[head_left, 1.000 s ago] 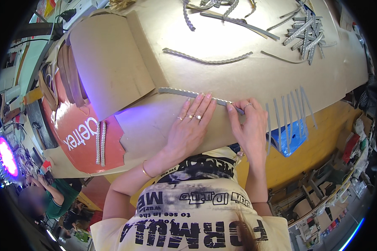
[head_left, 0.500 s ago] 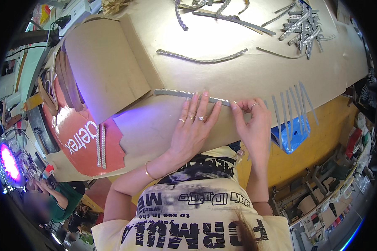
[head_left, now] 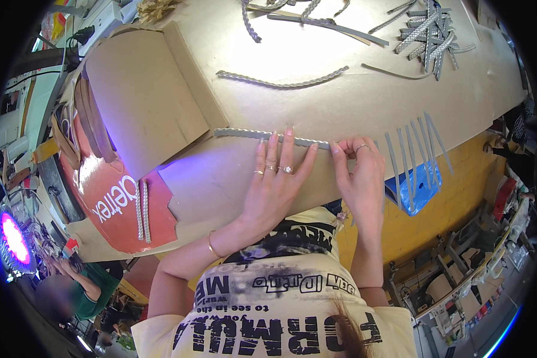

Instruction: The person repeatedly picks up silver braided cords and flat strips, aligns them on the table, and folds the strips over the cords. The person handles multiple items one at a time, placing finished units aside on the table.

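Note:
A grey and silver braided strip [head_left: 241, 132] lies crosswise on the brown-covered table in front of me. My left hand [head_left: 276, 191] rests flat over its middle, fingers stretched out and spread. At the strip's right end, my right hand [head_left: 362, 179] pinches it between thumb and forefinger; the very tip is hidden by the fingers. Farther back lies a second braided strip [head_left: 283, 85], slightly curved and apart from both hands. Several narrow grey strips [head_left: 410, 156] lie side by side to the right of my right hand, across the table's edge.
A tangled heap of braided strips [head_left: 429, 37] sits at the far right, with more flat strips [head_left: 334, 30] at the back. Folded brown cardboard [head_left: 143, 89] stands at left. Two short braids [head_left: 143, 212] lie on a red sheet [head_left: 116, 215]. Something blue [head_left: 420, 188] hangs below the edge.
The view has shifted slightly. My left hand stays flat on the braided strip, and my right hand keeps its pinch at the right end with only a small shift of the fingers.

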`<control>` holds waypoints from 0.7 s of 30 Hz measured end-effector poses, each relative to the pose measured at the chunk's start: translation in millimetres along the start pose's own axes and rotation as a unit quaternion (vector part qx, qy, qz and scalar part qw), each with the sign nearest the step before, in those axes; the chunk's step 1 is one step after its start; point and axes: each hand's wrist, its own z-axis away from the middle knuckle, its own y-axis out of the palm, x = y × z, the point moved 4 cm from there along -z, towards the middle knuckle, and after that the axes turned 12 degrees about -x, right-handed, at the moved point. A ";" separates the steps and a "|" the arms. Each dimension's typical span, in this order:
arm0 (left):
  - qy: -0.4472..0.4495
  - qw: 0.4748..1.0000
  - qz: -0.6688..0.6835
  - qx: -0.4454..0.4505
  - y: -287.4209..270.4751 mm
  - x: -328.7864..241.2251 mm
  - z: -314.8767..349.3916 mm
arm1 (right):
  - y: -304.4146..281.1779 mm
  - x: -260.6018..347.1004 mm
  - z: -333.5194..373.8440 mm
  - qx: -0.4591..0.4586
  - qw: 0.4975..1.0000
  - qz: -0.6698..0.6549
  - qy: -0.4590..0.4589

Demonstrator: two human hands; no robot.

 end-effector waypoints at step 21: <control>0.009 0.998 -0.061 0.010 -1.2 -9.2 -4.3 | -17.5 -7.1 7.3 -0.025 0.999 0.028 0.033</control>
